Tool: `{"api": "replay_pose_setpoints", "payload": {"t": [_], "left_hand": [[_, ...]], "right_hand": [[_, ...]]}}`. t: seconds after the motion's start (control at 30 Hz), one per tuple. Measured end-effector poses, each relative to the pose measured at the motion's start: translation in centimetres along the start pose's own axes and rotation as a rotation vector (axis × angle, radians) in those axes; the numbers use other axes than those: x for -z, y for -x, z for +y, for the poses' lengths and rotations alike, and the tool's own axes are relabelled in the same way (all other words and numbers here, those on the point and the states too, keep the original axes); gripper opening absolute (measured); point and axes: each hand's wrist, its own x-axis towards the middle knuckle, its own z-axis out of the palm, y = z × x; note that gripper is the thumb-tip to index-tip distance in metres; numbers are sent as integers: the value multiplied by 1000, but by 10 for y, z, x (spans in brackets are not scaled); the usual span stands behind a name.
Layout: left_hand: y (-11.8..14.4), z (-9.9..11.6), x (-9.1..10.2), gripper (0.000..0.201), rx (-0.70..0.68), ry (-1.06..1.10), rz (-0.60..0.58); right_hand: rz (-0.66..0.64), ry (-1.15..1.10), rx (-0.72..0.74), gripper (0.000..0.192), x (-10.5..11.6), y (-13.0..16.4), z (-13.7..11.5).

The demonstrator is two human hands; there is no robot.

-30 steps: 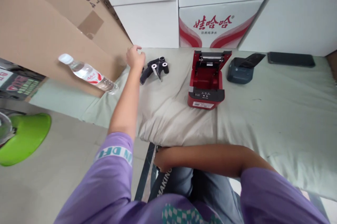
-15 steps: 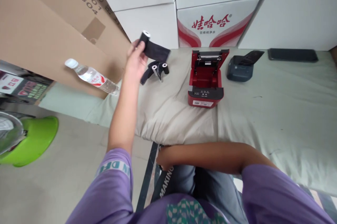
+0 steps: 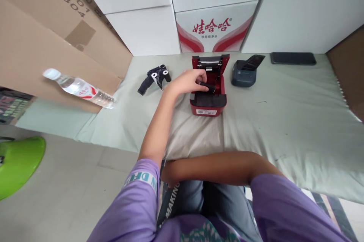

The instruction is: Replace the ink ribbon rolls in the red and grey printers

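- While your left hand [image 3: 186, 81] reaches out over the open red printer [image 3: 209, 103], its fingers are wrapped around a small black roll [image 3: 207, 87], which it holds lying sideways just inside the printer's open bay
- your left forearm runs from the purple sleeve [image 3: 136, 196] up across the front fold of the bedding to that printer
- the printer's lid stands raised at the back, and its dark front panel and a white label face you
- your right hand [image 3: 167, 175] is down at your lap, tucked beside the edge of the bed; the forearm lies across in front of you, and you cannot tell from here whether that hand is clenched or loose, since the fingers are hidden
- just left of the printer, near your left wrist, a heap of black ribbon rolls [image 3: 155, 77] with white cores lies on the pale green sheet [image 3: 284, 109]
- just right of the printer sits a small dark blue device [image 3: 243, 75] with its flap tilted up, and well beyond it a flat black slab [image 3: 292, 58] lies near the wall of boxes
- behind the printer stands a white carton with red lettering [image 3: 213, 30] among plain white cartons
- far to your left a clear water bottle [image 3: 78, 87] lies against a big brown cardboard box [image 3: 42, 45], and a green plastic piece [image 3: 17, 162] rests on the floor
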Motion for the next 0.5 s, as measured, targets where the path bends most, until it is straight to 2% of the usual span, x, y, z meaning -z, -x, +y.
{"api": "replay_pose_setpoints", "payload": {"t": [0.17, 0.27, 0.5], "left_hand": [[-8, 4, -12, 19, 18, -173, 29], [-10, 5, -15, 22, 34, -225, 7], [-13, 12, -27, 23, 32, -347, -71]], "right_hand": [[-19, -3, 3, 45, 2, 0, -2], [-21, -2, -8, 48, 4, -1, -3], [28, -23, -14, 23, -2, -7, -2]]}}
